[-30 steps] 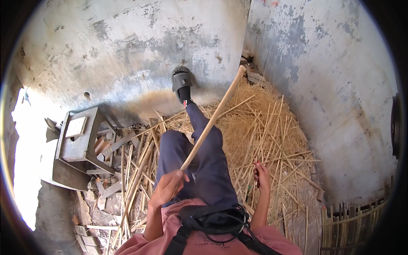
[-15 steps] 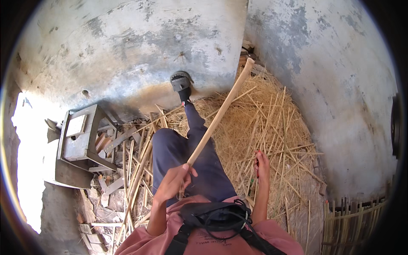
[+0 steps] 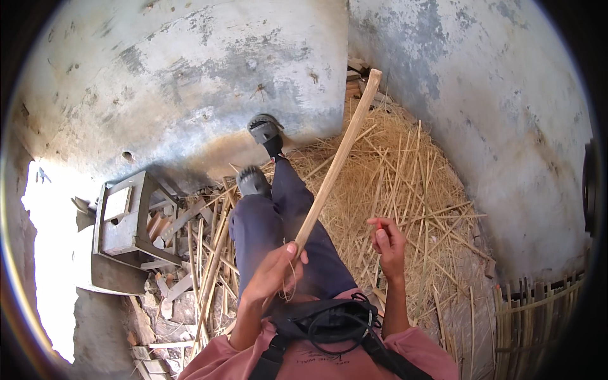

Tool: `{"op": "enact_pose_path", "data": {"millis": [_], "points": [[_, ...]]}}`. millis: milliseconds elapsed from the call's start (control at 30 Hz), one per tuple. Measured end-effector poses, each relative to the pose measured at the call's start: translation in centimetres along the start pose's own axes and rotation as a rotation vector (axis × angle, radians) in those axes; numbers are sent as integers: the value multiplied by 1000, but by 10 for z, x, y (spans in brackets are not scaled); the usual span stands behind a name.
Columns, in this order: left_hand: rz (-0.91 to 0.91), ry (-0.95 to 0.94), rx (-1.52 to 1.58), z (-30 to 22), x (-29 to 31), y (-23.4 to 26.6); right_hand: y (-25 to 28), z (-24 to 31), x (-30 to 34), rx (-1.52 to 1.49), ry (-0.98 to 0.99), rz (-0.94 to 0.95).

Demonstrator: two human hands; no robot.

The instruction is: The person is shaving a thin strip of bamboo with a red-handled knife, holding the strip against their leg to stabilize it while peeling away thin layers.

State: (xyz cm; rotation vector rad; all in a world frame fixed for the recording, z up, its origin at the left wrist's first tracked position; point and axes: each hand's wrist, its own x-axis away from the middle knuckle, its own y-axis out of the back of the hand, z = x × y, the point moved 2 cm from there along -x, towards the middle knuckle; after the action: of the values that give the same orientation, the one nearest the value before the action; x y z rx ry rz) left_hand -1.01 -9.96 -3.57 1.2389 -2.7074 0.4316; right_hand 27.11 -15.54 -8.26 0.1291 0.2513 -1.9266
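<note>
Stick (image 3: 335, 158), long and pale, now slants steeper than a second ago, its far tip lifted from the straw toward the wall corner. From the left: a grey wooden stool (image 3: 123, 218) lies tipped among rubble. The left hand (image 3: 272, 272) grips the stick's near end. The right hand (image 3: 387, 244) pinches something small and red above the straw pile (image 3: 411, 183). No containers show.

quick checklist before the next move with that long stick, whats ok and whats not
1. Left hand grips the stick at its near end: ok.
2. Stick's far end is raised above the straw pile: ok.
3. Right hand is off the stick, pinching something small and red: cannot tell what.
4. Footing: both shoes stand at the straw's edge by the wall: ok.
5. Loose scrap wood lies beside the left leg: not ok.
</note>
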Motion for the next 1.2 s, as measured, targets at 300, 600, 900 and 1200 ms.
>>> {"op": "enact_pose_path", "data": {"millis": [300, 600, 900, 1200], "points": [[31, 0, -2, 8, 3, -12, -29, 32, 11, 248, 109, 167], [96, 24, 38, 15, -3, -13, -47, 50, 14, 371, 177, 226], [66, 76, -5, 22, -10, -16, -46, 36, 9, 462, 181, 283], [31, 51, -23, 21, -17, -18, -47, 36, 11, 476, 144, 235]]}}
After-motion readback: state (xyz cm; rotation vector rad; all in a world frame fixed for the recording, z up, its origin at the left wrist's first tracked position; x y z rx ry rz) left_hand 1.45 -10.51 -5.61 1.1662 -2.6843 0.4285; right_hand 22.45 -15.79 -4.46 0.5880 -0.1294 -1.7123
